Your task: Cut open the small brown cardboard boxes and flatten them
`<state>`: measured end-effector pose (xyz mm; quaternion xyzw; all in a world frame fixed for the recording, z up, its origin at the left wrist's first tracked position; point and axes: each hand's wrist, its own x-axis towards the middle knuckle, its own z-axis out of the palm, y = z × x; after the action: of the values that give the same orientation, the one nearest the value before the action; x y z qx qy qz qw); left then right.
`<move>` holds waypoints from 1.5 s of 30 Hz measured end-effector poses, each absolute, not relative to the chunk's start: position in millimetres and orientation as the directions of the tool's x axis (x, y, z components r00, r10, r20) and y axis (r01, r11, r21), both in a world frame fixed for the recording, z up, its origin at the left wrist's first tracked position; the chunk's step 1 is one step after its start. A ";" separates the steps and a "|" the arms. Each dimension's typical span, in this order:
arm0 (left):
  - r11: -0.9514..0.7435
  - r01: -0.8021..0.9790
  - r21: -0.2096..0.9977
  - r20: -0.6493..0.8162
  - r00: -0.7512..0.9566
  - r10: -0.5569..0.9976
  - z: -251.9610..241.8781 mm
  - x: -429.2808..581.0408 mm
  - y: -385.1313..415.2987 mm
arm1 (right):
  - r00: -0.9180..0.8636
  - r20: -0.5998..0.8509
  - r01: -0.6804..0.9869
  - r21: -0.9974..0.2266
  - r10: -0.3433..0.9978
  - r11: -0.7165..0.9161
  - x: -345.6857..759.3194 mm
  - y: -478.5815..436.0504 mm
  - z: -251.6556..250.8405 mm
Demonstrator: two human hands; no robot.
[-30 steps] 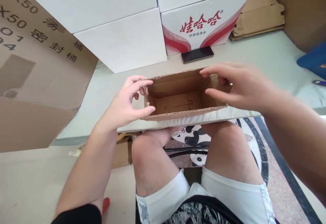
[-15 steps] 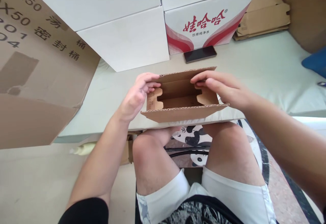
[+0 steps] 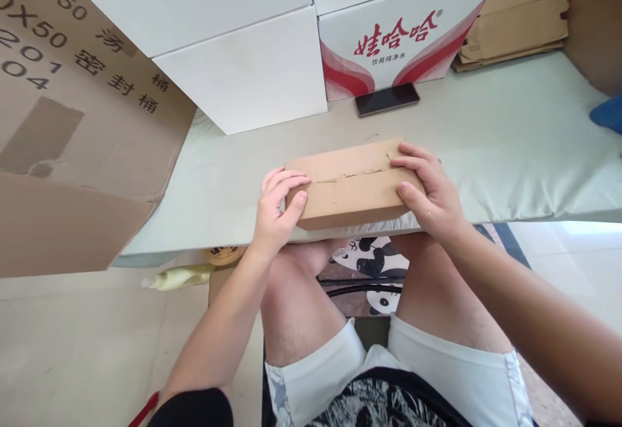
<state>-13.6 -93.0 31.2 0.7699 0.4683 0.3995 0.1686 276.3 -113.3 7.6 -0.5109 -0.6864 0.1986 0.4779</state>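
Note:
A small brown cardboard box (image 3: 352,184) sits at the front edge of the pale green covered table (image 3: 228,181). Its two long top flaps are folded down and meet in a seam along the middle. My left hand (image 3: 282,210) grips the left end, thumb and fingers on the top near the corner. At the right end, my right hand (image 3: 427,190) holds the box with its fingertips and thumb on the top. The inside of the box is hidden.
Behind the box lies a black phone (image 3: 387,99), against a white carton with red print (image 3: 389,45). White boxes (image 3: 253,70) stand back left, a large brown carton (image 3: 87,155) at left. Flattened cardboard (image 3: 515,32) and a blue object (image 3: 607,115) are at right.
The long flaps, which stood up around the open box, have come down over its top. Both hands have moved onto the closed top at the two ends.

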 end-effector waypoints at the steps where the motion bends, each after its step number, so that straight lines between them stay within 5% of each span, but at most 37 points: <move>1: -0.510 0.588 0.628 0.483 0.219 0.848 27.2 -11.7 -94.7 | -0.019 0.451 0.499 -0.769 0.892 0.399 275.0 -113.2 5.7; 8: -0.540 0.751 0.380 0.461 0.352 0.815 45.1 -2.7 -112.1 | 0.070 0.469 0.432 -0.810 0.880 0.397 267.9 -109.1 -0.7; 13: -0.549 0.700 0.457 0.232 0.501 0.833 65.3 -14.8 -99.0 | 0.043 0.385 0.324 -0.878 0.922 0.351 271.2 -117.5 -25.5; 18: -0.519 0.557 0.648 0.342 0.397 0.852 33.5 -37.4 -80.4 | -0.055 0.222 0.287 -0.931 0.974 0.228 275.5 -128.2 -46.0; 21: -0.401 0.396 0.826 0.355 0.187 0.916 -2.3 -39.9 -75.5 | -0.098 0.192 0.302 -0.929 0.976 0.214 277.6 -126.4 -41.9; 25: 0.001 0.063 0.998 -0.003 0.042 0.999 -26.8 -29.0 -80.4 | -0.171 0.223 0.353 -0.896 0.960 0.271 278.6 -119.5 -34.0; 29: 0.137 -0.035 0.990 -0.135 0.041 0.990 -6.6 -27.8 -92.2 | -0.183 0.284 0.386 -0.860 0.941 0.334 278.9 -124.7 -17.7; 36: 0.378 0.051 0.925 -0.381 0.079 0.921 35.8 -55.4 -108.1 | -0.260 0.457 0.393 -0.755 0.851 0.526 286.1 -148.8 30.4; 45: 0.606 0.077 0.792 -0.610 0.135 0.781 20.6 -40.7 -100.1 | -0.010 0.104 0.618 -0.781 0.995 0.088 284.3 -136.0 55.8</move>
<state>-40.7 -100.1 20.6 0.3562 0.6018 0.2652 0.6639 284.3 -136.0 55.8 -0.6159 -0.6546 0.2770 0.3398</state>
